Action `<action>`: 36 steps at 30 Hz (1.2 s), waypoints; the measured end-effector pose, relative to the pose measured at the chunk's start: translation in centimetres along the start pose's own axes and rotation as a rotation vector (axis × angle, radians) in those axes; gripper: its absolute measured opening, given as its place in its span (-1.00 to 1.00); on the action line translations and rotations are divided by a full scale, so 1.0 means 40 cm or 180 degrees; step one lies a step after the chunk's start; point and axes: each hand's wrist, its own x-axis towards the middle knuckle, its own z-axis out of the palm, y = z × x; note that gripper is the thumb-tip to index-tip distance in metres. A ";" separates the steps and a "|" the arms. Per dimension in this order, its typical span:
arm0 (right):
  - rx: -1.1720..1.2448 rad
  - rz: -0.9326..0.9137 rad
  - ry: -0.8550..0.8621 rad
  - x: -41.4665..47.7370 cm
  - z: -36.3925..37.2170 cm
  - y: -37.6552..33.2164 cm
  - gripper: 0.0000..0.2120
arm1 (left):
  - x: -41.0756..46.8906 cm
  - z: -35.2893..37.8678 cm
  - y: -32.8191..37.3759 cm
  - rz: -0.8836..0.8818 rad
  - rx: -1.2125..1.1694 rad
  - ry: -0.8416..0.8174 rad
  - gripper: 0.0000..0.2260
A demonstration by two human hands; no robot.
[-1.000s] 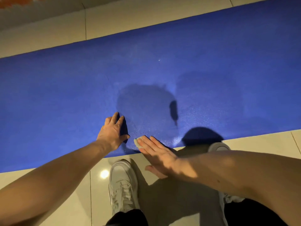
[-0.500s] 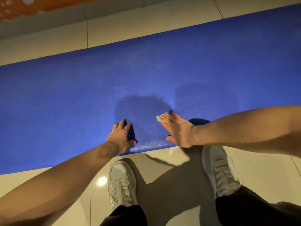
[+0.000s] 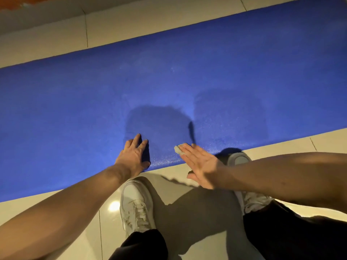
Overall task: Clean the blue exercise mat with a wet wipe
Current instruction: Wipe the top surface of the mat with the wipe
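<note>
Crouching at the near edge of the blue mat [image 3: 75, 119], I have both hands down by its lower border, around the centre of the frame. The mat runs as a wide band from the left edge up toward the upper right, lying on pale floor tiles [image 3: 47, 40].

My left hand [image 3: 133, 156] rests flat on the mat just inside that border, fingers spread and straight, holding nothing. My right hand [image 3: 201, 164], just to the right of it, is also flat with its fingers straight and close together. Its fingertips press the wet wipe [image 3: 178, 149] onto the mat, and the heel of the hand hangs over the tiles. The wipe is a small pale wad that peeks out past my fingertips, near the mat's edge.

Above and between my hands the mat shows a darker patch [image 3: 159, 124].

In the lower middle of the frame, my left white shoe [image 3: 136, 205] stands on the tiles. My right white shoe [image 3: 238, 158] is partly hidden under my right forearm.
</note>
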 end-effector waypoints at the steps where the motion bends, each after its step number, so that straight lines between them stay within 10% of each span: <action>1: 0.0122 0.0139 0.0151 -0.020 -0.004 0.025 -0.20 | -0.001 0.001 0.001 -0.0003 -0.0002 -0.0006 -0.19; 7: 0.0790 0.0894 0.0164 -0.009 0.015 0.010 -0.24 | 0.000 0.000 0.004 -0.0028 0.0011 -0.0008 -0.20; 18: -0.0109 -0.0460 -0.0355 0.177 -0.025 0.003 -0.21 | 0.004 -0.003 -0.001 0.0022 0.0055 0.0006 -0.24; 29: 0.0923 0.1040 -0.0456 0.127 -0.046 0.089 -0.14 | 0.002 -0.009 -0.014 0.0071 0.0077 -0.0015 -0.25; 36: 0.0428 -0.0071 -0.0270 0.223 -0.034 -0.062 -0.20 | 0.004 -0.012 -0.013 0.0085 0.0085 0.0000 -0.27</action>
